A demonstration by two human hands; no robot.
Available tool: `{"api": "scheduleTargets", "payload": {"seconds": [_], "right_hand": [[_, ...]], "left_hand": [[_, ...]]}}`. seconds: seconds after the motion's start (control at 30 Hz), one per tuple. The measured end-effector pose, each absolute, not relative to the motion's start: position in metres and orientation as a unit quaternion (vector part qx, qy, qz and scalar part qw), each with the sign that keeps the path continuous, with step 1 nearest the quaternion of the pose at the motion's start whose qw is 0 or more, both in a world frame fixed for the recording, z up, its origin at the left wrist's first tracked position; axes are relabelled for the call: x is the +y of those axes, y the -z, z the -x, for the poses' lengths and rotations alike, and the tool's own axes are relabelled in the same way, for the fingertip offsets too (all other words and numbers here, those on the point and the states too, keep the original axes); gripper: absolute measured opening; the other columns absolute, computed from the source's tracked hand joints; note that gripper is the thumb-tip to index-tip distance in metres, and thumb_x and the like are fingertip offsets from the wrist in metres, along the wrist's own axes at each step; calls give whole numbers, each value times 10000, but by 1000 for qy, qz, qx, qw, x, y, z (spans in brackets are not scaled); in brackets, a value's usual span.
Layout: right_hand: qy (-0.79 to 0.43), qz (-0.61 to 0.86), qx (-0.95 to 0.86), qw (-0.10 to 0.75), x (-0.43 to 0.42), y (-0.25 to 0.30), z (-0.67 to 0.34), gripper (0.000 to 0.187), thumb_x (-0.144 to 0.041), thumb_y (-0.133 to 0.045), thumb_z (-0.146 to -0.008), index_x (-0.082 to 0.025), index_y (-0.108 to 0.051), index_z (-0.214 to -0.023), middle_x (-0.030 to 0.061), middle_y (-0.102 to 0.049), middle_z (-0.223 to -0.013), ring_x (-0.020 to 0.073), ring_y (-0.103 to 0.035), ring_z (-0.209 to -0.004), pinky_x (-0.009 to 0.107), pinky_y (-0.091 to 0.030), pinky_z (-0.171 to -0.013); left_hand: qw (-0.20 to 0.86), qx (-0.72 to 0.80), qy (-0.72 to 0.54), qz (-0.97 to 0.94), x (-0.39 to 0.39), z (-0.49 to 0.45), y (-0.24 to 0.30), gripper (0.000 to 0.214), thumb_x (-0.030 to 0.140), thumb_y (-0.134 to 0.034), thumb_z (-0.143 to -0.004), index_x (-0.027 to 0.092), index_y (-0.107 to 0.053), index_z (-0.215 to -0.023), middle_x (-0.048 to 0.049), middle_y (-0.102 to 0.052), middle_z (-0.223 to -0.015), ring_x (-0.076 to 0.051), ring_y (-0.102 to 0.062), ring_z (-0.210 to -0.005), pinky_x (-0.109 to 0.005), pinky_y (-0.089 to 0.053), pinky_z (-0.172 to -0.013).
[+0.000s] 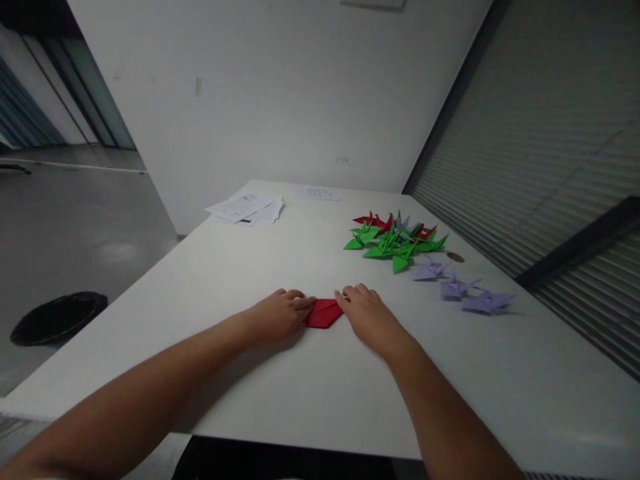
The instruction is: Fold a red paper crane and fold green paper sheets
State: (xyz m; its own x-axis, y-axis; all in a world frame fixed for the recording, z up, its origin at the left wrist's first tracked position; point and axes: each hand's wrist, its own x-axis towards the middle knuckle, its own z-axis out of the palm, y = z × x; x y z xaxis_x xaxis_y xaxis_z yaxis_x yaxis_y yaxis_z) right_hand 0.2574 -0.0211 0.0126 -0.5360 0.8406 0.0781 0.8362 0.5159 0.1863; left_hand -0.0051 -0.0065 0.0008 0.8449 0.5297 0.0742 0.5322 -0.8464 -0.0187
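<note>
A piece of red origami paper [323, 316], partly folded with a crease line across its top, lies flat on the white table [240, 267]. My left hand [281, 316] holds its left edge, fingers bent together and the thumb resting near the upper left corner. At the upper right corner, my right hand [369, 319] grips the paper, its fingers closed at the edge. The fingertips cover both ends of the paper; its middle shows between my hands.
Several green paper cranes [385, 248] crowd together with red and purple ones at the right. Nearer stand purple cranes [456, 288], by a round brown table hole [455, 257]. Printed sheets [250, 208] lie at the back left. A black bin [60, 319] stands beyond the left edge.
</note>
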Motion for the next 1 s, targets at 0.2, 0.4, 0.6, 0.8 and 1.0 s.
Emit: {"api": "scheduleTargets", "payload": {"seconds": [0.2, 0.4, 0.6, 0.8, 1.0], "right_hand": [[-64, -433, 893, -104, -12, -8, -249, 455, -90, -444, -989, -48, -600, -1414, 203, -627, -1419, 309, -530, -1338, 468, -402, -1189], [54, -380, 920, -83, -20, 8, -234, 703, -444, -598, -1006, -62, -418, -1568, 221, -398, -1634, 327, -385, -1515, 503, -301, -1269], [137, -401, 905, -28, -21, 11, -240, 873, -575, -573, -991, -70, -270, -1635, 220, -182, -1703, 319, -200, -1591, 491, -223, -1296], [182, -398, 899, 7, -21, 1, -244, 891, -580, -548, -997, -92, -199, -1656, 194, -114, -1718, 297, -130, -1605, 466, -177, -1306], [167, -395, 903, 13, -16, 3, -251, 836, -556, -522, -1018, -119, -206, -1658, 180, -133, -1720, 280, -142, -1603, 467, -203, -1298]], "left_hand": [[-4, -317, 56, 947, -4, 0, 15, 478, 284, -399, -1048, 191, -525, -1500, -128, -506, -1576, -359, -469, -1387, -505, -455, -1029], [-40, -317, 66, 945, -3, -1, 19, 504, 355, -333, -1093, 227, -409, -1575, -110, -481, -1600, -315, -430, -1459, -471, -408, -1108], [-63, -295, -3, 953, -1, 6, 17, 655, 498, -325, -1084, 191, -213, -1652, -145, -256, -1712, -372, -277, -1557, -539, -356, -1166], [-88, -262, -52, 960, -6, 12, 7, 795, 600, -355, -1051, 149, -132, -1666, -205, -103, -1724, -409, -132, -1590, -590, -265, -1228], [-108, -237, -46, 965, -6, 13, 3, 794, 579, -391, -1047, 123, -166, -1657, -235, -129, -1710, -377, -145, -1595, -613, -245, -1234]]}}
